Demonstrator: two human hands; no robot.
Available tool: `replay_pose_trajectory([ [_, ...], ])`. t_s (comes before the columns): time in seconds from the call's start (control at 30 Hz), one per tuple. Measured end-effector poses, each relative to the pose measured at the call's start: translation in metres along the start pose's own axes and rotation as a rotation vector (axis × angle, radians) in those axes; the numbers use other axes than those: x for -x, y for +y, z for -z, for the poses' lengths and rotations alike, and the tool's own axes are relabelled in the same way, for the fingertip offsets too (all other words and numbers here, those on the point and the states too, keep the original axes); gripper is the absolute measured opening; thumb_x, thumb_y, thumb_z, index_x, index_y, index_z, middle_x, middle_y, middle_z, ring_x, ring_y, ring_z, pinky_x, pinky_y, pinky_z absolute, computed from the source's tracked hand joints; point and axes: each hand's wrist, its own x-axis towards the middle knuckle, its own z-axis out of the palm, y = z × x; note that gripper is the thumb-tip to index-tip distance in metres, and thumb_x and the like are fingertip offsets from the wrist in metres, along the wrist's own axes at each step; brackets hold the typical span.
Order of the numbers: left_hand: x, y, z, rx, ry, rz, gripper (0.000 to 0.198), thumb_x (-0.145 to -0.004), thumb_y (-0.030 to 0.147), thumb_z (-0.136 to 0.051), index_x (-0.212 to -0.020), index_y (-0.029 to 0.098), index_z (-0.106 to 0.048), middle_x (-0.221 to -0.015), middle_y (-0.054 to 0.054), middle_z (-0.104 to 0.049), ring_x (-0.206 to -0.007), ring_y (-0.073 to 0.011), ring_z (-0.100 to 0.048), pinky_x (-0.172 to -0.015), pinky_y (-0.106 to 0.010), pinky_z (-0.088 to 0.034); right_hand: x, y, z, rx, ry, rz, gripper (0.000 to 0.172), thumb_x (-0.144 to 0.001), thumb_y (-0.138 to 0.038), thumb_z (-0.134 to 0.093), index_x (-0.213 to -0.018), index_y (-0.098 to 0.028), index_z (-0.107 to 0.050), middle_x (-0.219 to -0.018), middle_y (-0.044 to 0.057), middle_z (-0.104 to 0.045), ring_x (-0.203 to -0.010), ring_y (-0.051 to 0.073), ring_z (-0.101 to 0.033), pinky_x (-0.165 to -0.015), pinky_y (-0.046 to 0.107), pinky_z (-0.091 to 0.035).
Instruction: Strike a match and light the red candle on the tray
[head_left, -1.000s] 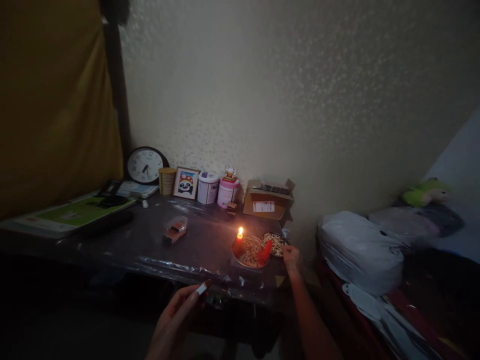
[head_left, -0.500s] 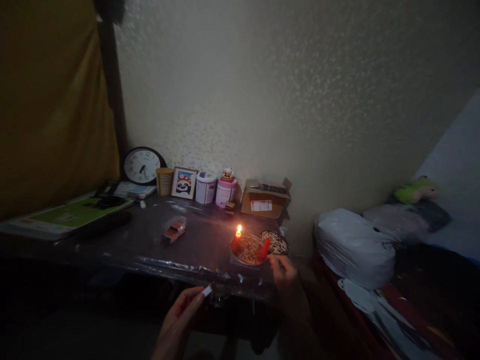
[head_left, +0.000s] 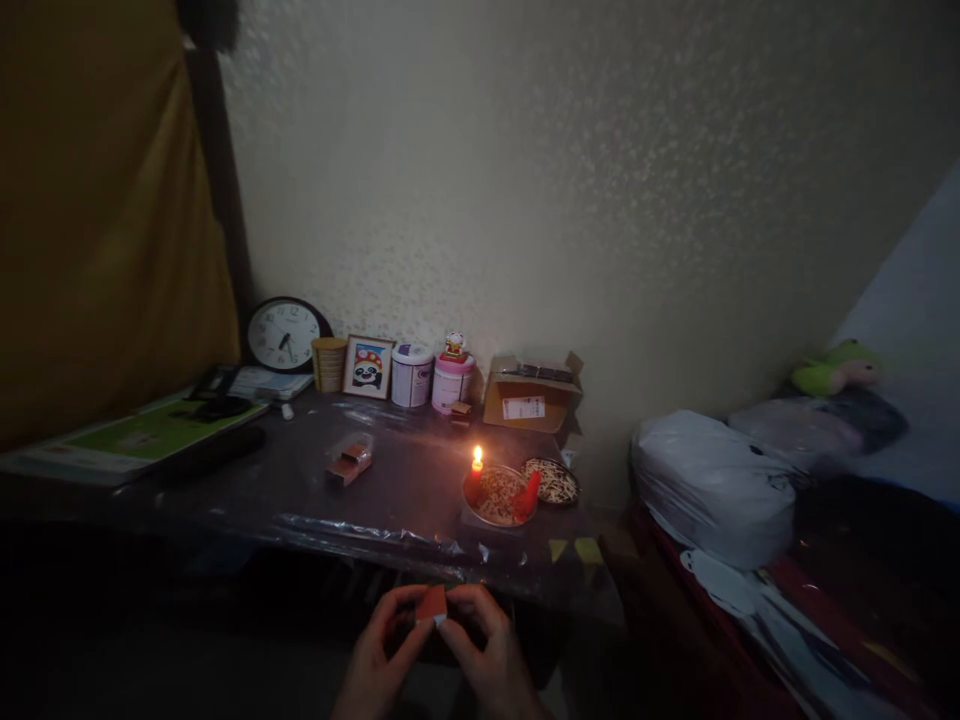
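In front of the table's near edge, my left hand [head_left: 384,645] grips a small reddish-brown matchbox [head_left: 431,604] between thumb and fingers. My right hand [head_left: 486,650] is closed at the right side of the same box, its thumb and fingertips touching it. A white part shows at the box's lower edge. Beyond my hands, a lit red candle [head_left: 476,470] stands upright at the left side of a round dish [head_left: 499,522] of grain-like bits. An unlit red candle [head_left: 529,492] leans at the dish's right side.
A second dish of dark and pale bits [head_left: 553,482] sits behind. Wrapped reddish boxes [head_left: 349,462] lie on the plastic-covered table [head_left: 409,500]. Along the wall stand a clock [head_left: 283,335], a picture frame [head_left: 368,367], two tins [head_left: 412,378] and a cardboard box [head_left: 525,405]. White bags [head_left: 712,485] are at right.
My right hand has moved from beside the unlit candle down and left to the matchbox. My left hand has shifted slightly right, and the box has turned to show its reddish face.
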Motion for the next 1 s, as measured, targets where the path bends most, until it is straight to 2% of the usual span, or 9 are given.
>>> replay_pose_trajectory([
  [0.13, -0.001, -0.012, -0.001, -0.057, 0.0, -0.071, 0.037, -0.065, 0.045, -0.069, -0.091, 0.019, -0.065, -0.093, -0.006, -0.071, -0.089, -0.0234, -0.066, -0.077, -0.03, -0.054, 0.002, -0.002, 0.003, 0.008, -0.007, 0.001, 0.022, -0.077, -0.023, -0.063, -0.098, -0.019, -0.059, -0.097, 0.006, -0.067, -0.095, 0.021, -0.063, -0.087, 0.033, -0.047],
  [0.27, -0.001, -0.021, 0.0, -0.171, -0.036, -0.15, 0.033, -0.069, 0.041, -0.067, -0.095, 0.02, -0.065, -0.098, -0.008, -0.069, -0.093, -0.0235, -0.065, -0.081, -0.031, -0.053, 0.003, 0.0, 0.005, 0.071, -0.026, 0.041, 0.02, -0.075, -0.017, -0.062, -0.095, -0.019, -0.061, -0.095, 0.004, -0.065, -0.093, 0.019, -0.062, -0.085, 0.031, -0.046],
  [0.43, -0.003, -0.026, 0.005, -0.268, -0.072, -0.219, 0.028, -0.075, 0.035, -0.061, -0.099, 0.02, -0.065, -0.103, -0.009, -0.068, -0.097, -0.023, -0.063, -0.086, -0.033, -0.052, 0.003, 0.005, 0.002, 0.07, -0.02, 0.077, 0.016, -0.077, -0.025, -0.062, -0.092, -0.019, -0.062, -0.093, 0.004, -0.063, -0.088, 0.018, -0.061, -0.079, 0.028, -0.048],
  [0.73, -0.003, -0.032, 0.007, -0.285, -0.111, -0.24, 0.028, -0.077, 0.031, -0.057, -0.101, 0.019, -0.064, -0.107, -0.01, -0.067, -0.101, -0.0225, -0.062, -0.087, -0.032, -0.051, 0.002, 0.002, 0.002, 0.072, -0.025, 0.041, 0.018, -0.078, -0.036, -0.063, -0.086, -0.019, -0.064, -0.09, 0.004, -0.062, -0.086, 0.019, -0.06, -0.077, 0.029, -0.048],
  [0.83, -0.003, -0.037, 0.005, -0.268, -0.082, -0.259, 0.029, -0.076, 0.031, -0.057, -0.101, 0.02, -0.065, -0.108, -0.01, -0.067, -0.101, -0.0228, -0.062, -0.086, -0.032, -0.051, 0.001, 0.009, 0.004, 0.08, -0.067, 0.055, 0.017, -0.079, -0.034, -0.061, -0.088, -0.02, -0.063, -0.091, 0.005, -0.062, -0.086, 0.019, -0.061, -0.077, 0.027, -0.049],
  [0.9, -0.004, -0.043, 0.002, -0.251, -0.023, -0.293, 0.028, -0.075, 0.033, -0.057, -0.098, 0.02, -0.066, -0.106, -0.011, -0.067, -0.099, -0.0233, -0.062, -0.085, -0.032, -0.051, 0.0, 0.018, 0.005, 0.073, -0.085, 0.069, 0.019, -0.08, -0.036, -0.06, -0.089, -0.02, -0.063, -0.091, 0.005, -0.062, -0.086, 0.018, -0.061, -0.077, 0.027, -0.049],
  [1.0, -0.006, -0.053, -0.001, -0.244, 0.01, -0.307, 0.029, -0.075, 0.036, -0.056, -0.096, 0.019, -0.067, -0.105, -0.013, -0.066, -0.093, -0.0241, -0.065, -0.08, -0.033, -0.053, 0.0, 0.034, 0.002, 0.018, -0.054, 0.074, 0.025, -0.077, -0.044, -0.06, -0.089, -0.021, -0.064, -0.091, 0.005, -0.062, -0.086, 0.018, -0.063, -0.078, 0.026, -0.05],
])
